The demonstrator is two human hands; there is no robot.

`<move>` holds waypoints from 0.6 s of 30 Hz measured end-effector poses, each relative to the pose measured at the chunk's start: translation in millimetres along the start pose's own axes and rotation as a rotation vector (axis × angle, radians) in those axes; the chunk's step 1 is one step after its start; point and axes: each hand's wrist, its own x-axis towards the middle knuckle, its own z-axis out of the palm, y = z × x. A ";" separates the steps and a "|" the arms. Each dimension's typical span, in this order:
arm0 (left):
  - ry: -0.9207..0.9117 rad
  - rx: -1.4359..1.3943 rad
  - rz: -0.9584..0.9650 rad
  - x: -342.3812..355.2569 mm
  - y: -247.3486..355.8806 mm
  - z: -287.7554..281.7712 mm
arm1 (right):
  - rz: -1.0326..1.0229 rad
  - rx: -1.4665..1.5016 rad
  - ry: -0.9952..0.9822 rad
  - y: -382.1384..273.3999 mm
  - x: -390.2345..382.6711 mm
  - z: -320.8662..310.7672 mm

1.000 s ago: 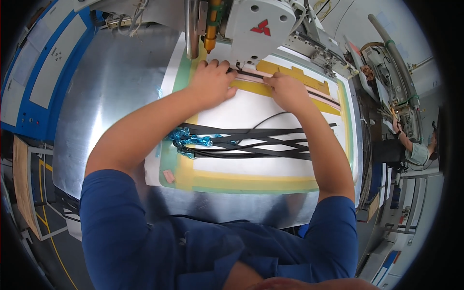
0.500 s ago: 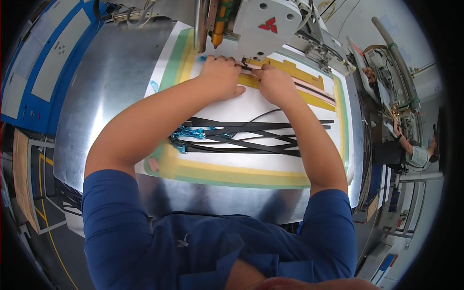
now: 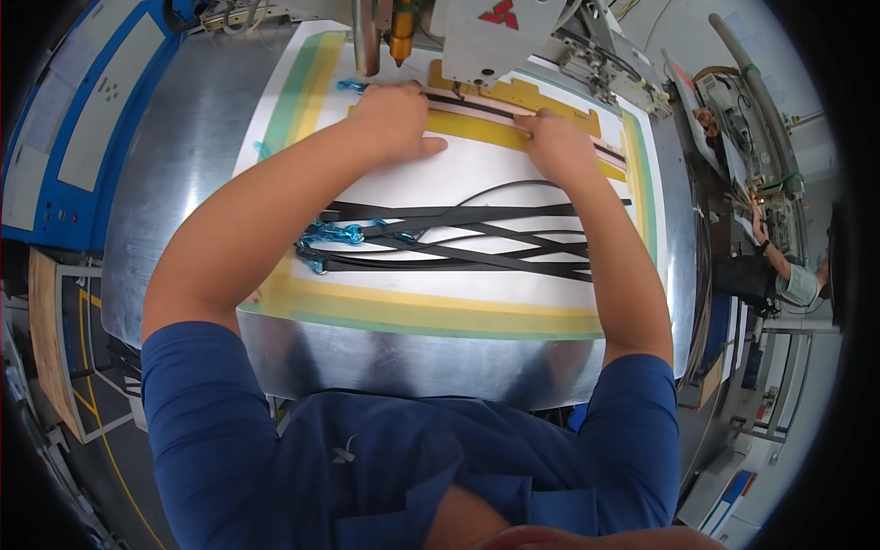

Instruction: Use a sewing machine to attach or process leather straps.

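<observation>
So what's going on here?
A person has the left hand at the left end of a black strap and the right hand farther along it. The strap lies along a yellow template, beneath a pale machine head. Nearer the person, more black straps cross on a white sheet, shiny blue material at their left.

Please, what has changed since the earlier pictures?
The white sheet, with the yellow template and black straps on it, has shifted left. The right hand first neared the left hand; now it is farther right along the black strip. Both hands stay at the strip; the straps still lie crossed.
</observation>
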 end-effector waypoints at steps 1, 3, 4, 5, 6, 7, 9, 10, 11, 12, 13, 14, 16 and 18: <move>-0.012 0.006 -0.008 -0.4 0.4 -1.2 | -0.012 0.010 0.013 2.8 -0.1 1.5; 0.012 0.004 0.004 -3.2 3.6 -2.6 | -0.022 0.022 0.024 6.5 0.2 2.6; 0.041 0.001 0.011 -4.5 6.0 -3.6 | -0.039 0.010 0.018 5.8 1.4 1.5; 0.038 0.001 0.011 -3.7 9.3 -3.6 | -0.056 -0.003 0.013 5.7 2.6 1.8; 0.030 0.021 -0.002 -2.3 13.2 -3.3 | -0.055 -0.001 0.011 6.7 3.7 3.4; 0.023 0.040 -0.017 -1.1 16.6 -3.8 | -0.067 -0.002 0.007 7.6 5.0 3.7; 0.007 0.020 -0.015 4.7 20.1 -4.5 | -0.081 -0.003 0.002 7.2 5.5 3.9; -0.007 -0.001 -0.012 9.0 21.2 -4.5 | -0.080 -0.009 0.003 5.6 5.7 3.6; -0.007 -0.003 -0.013 14.3 23.1 -2.7 | -0.079 -0.015 0.005 4.5 6.0 3.3; -0.009 -0.028 -0.009 20.3 25.7 0.5 | -0.082 -0.016 0.003 4.1 6.3 3.1; -0.012 -0.053 -0.007 22.4 30.5 0.1 | -0.083 -0.015 0.002 4.2 6.0 2.8; -0.013 -0.055 -0.011 23.0 34.8 0.2 | -0.085 -0.013 0.002 4.5 5.9 2.7; 0.041 -0.068 0.009 21.8 44.4 -0.7 | -0.095 -0.008 0.003 6.2 5.8 3.9; 0.053 -0.034 -0.004 19.3 54.3 -2.1 | -0.102 -0.002 0.004 7.9 5.0 5.7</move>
